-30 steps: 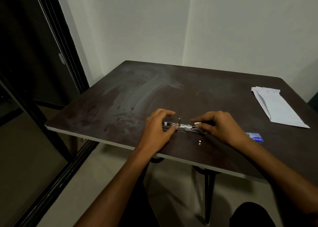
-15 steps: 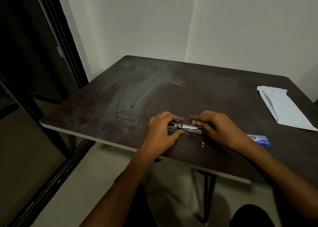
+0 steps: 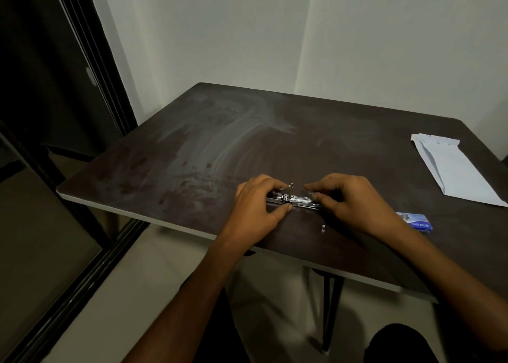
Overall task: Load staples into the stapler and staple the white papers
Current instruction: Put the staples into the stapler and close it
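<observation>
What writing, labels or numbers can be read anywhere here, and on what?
Blue box: white print on its top face, seen upside down and too blurred to read.
White papers: a few tiny dark marks near the far edge, too small to read.
Stapler: no writing visible.
Table: only smears, no text.
So nothing can be quoted.

- We see the stapler (image 3: 295,200) lying on the table (image 3: 192,153) near its front edge, between the left hand (image 3: 258,211) and the right hand (image 3: 349,203).
- A loose staple piece (image 3: 323,228) lies just before the stapler.
- The staple box (image 3: 416,221) lies right of the right hand.
- The white papers (image 3: 453,170) lie far right, behind the box.
</observation>
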